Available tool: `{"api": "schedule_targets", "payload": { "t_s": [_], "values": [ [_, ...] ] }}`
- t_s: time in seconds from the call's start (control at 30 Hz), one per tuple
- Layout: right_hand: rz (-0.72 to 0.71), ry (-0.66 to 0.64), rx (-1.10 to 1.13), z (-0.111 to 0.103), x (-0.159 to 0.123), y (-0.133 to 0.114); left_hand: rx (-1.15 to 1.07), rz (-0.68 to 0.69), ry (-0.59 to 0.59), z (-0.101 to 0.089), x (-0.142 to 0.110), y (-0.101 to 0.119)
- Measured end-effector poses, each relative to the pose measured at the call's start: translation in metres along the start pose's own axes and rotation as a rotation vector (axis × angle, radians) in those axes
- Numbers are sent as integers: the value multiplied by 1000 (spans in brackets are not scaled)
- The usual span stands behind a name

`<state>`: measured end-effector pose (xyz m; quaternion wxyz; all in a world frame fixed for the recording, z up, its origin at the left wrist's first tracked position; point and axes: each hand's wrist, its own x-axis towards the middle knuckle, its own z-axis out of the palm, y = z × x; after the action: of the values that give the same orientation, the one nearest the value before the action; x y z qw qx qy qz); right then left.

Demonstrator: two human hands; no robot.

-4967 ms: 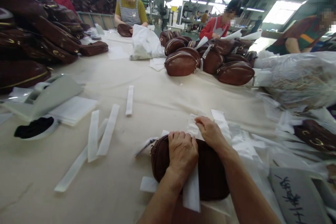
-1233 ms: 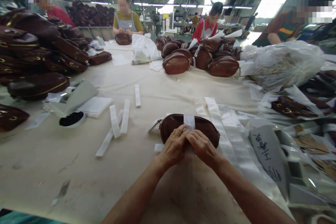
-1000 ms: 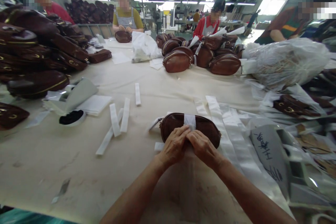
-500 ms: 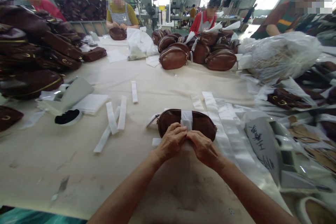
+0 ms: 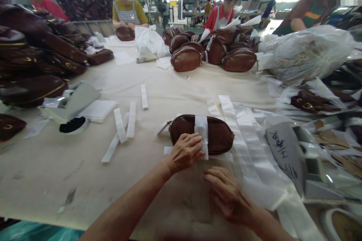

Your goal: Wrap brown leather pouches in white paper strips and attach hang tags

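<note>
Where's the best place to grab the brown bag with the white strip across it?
Probably its rounded right end, coming from the right. The bag lies side to side, so that end sticks out, with no hand on it; the left hand rests at the strip.

The pouch looks smoothly leathery, its band papery, the big sack glossy plastic.

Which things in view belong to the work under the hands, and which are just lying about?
In use:
brown bag
white strip across it
left hand, on both
right hand, apart from the bag

Apparently just lying about:
loose white strips, perhaps spares
brown bags at the back
bag pile, far left
filled plastic bag, right
</note>
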<state>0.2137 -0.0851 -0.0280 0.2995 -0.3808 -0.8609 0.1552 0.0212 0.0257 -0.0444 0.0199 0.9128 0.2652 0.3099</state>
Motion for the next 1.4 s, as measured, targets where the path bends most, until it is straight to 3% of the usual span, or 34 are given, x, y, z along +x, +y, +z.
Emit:
{"api": "schedule_targets", "payload": {
  "t_s": [0.13,0.3,0.43,0.63,0.83,0.93,1.1,1.23,1.4],
  "values": [
    [113,-102,3,15,-10,-16,22,31,10,-2,0,0],
    [-43,67,-80,38,-8,-12,33,39,-34,-1,0,-4],
    [-90,95,-54,45,-8,-13,14,45,-68,-1,0,-7],
    [-155,128,-44,29,-1,-25,37,44,-140,-1,2,-5],
    [-197,133,-71,0,25,-35,86,67,-60,2,2,0],
    [-220,173,-78,-15,45,-25,73,60,-70,1,2,2],
    [-233,280,-40,-32,80,11,30,57,-131,1,1,-2],
    [-189,289,-6,-35,99,38,-36,56,-197,-1,-1,-6],
    [-122,311,-8,-28,108,64,-218,17,-258,-19,5,-3]
  ]
}}
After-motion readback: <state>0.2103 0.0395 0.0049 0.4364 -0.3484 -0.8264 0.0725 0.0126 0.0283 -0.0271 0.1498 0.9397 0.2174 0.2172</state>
